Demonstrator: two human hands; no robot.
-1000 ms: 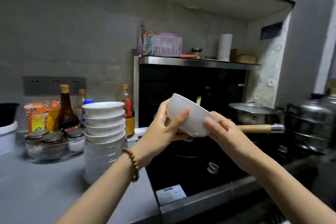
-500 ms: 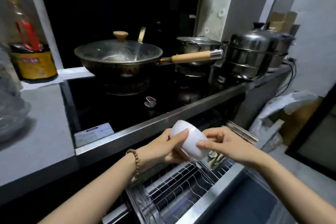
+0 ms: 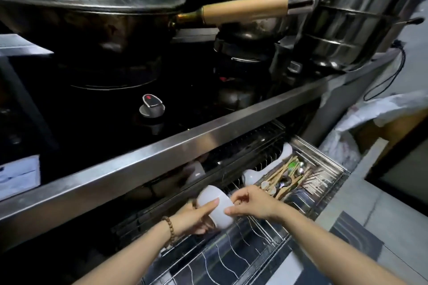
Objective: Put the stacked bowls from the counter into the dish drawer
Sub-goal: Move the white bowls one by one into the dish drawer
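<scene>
White bowl now down at the open dish drawer, tipped on its side over the wire rack, just under the steel front edge of the worktop. Half a second back, held higher in front of that edge; a second back, up at stove height beside the stack. So carried across and lowered, and judged close to being set among the wires, though not yet released. Left hand cupped under the near left side, fingers closed on the bowl; right hand pinching the right rim, fingers likewise closed on it. To the far right in the drawer, a tray of chopsticks and spoons and a white ladle. Above, a lidded wok with wooden handle and a steel steamer pot on the stove. Remaining stack out of view; more trips likely needed.
</scene>
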